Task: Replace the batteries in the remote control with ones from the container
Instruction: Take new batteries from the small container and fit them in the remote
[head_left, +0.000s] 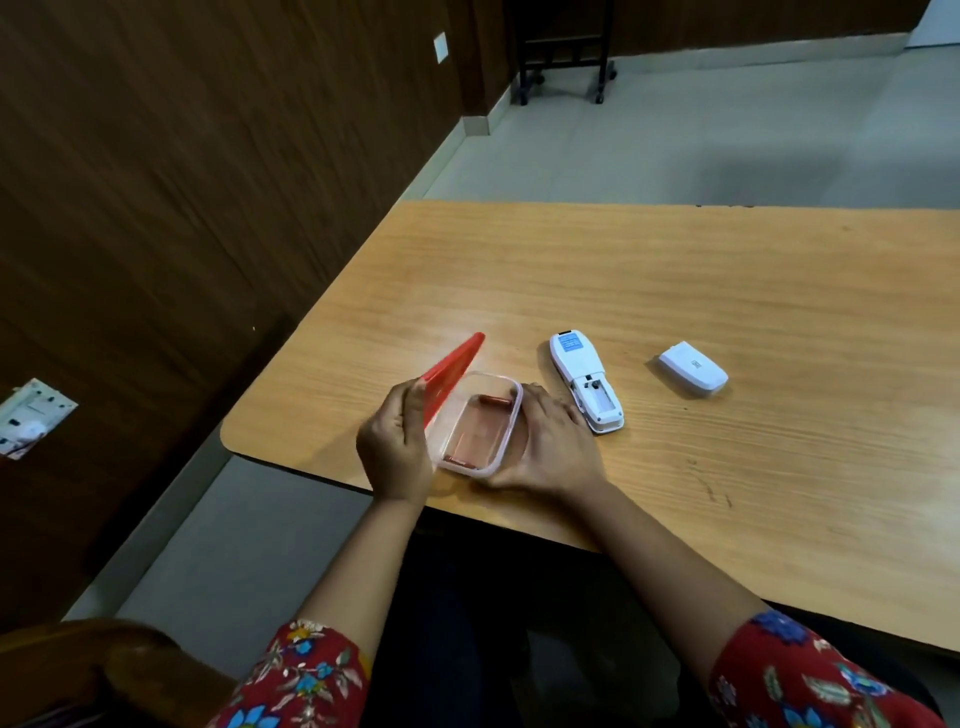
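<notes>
Batteries (491, 400) lie in the clear container (511, 423) as the left hand (392, 447) grips its red lid (452, 371), tilted clear for access; the right hand (556, 452) clasps the container steady. Rightward, the remote control (584, 382) lies face down, compartment open, battery cover (693, 369) aside.

Dim, soft indoor light; blurred, warped edges
</notes>
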